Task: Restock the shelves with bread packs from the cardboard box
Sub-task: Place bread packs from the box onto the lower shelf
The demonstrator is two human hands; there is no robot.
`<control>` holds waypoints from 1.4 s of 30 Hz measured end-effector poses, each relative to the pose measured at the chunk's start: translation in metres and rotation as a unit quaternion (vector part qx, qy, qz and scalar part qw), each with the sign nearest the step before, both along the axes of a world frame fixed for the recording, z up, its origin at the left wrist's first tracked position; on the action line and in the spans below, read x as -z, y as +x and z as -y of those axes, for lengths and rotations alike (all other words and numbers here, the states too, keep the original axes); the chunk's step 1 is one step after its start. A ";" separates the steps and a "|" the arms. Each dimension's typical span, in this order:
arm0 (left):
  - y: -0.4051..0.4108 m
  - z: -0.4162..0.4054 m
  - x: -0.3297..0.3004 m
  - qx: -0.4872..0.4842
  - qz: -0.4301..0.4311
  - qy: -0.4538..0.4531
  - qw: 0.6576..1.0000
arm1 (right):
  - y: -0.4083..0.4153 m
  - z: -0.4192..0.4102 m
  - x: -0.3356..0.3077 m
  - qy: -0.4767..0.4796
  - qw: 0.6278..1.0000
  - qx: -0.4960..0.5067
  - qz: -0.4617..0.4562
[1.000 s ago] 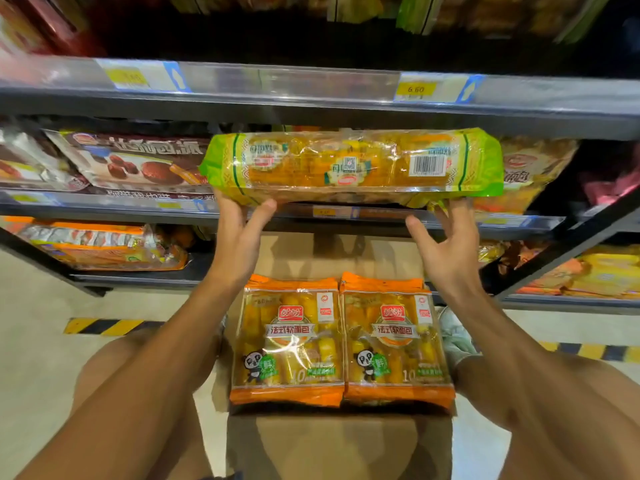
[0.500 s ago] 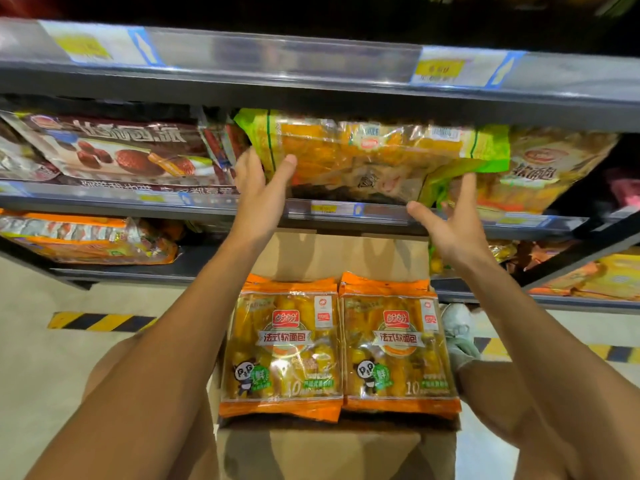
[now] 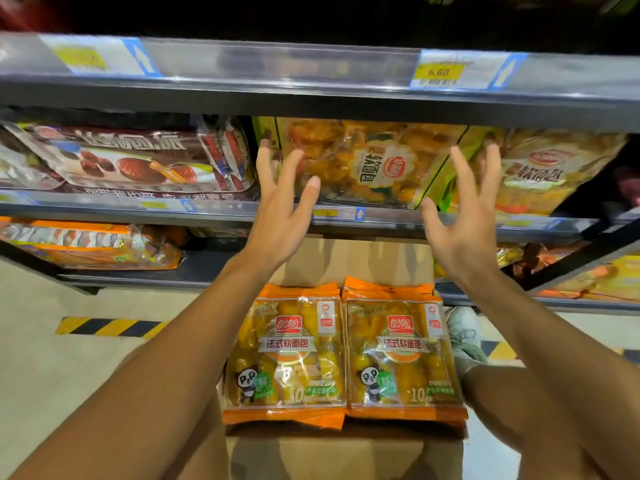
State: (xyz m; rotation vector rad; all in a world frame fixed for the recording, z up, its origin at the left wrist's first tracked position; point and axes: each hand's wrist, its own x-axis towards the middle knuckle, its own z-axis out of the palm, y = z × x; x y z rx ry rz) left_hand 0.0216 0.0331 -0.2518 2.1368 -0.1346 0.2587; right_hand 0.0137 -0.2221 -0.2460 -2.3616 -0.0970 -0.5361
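A green-edged bread pack (image 3: 367, 164) lies on the middle shelf (image 3: 346, 216), label facing me. My left hand (image 3: 280, 202) hovers with spread fingers in front of its left end. My right hand (image 3: 464, 209) is spread the same way at its right end. Neither hand grips anything; whether the fingertips touch the pack is unclear. Below, two orange bread packs (image 3: 285, 355) (image 3: 403, 355) lie side by side on top of the cardboard box (image 3: 346, 455).
A brown chocolate-bread pack (image 3: 131, 161) lies left of the green pack, a yellow pack (image 3: 543, 171) to its right. The upper shelf edge (image 3: 311, 71) carries price tags. Lower shelves hold orange packs (image 3: 86, 247). A shoe (image 3: 464, 334) stands beside the box.
The green pack went from in front of the shelf edge onto the middle shelf and now lies further back. Both hands let go and drew apart, fingers spread.
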 end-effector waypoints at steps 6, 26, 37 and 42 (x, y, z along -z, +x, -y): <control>0.025 -0.002 0.003 -0.011 0.001 0.172 0.985 | 0.043 -0.010 -0.017 -0.118 0.983 0.031 -0.140; 0.045 -0.011 0.018 -0.014 -0.008 0.321 0.947 | 0.065 -0.004 0.036 -0.288 0.956 -0.029 -0.054; 0.052 0.007 0.012 -0.025 -0.022 0.266 0.963 | 0.063 -0.015 0.036 -0.269 0.963 -0.011 0.018; 0.062 0.009 0.011 -0.012 -0.039 0.368 0.929 | 0.075 -0.025 0.028 -0.323 0.943 -0.011 -0.075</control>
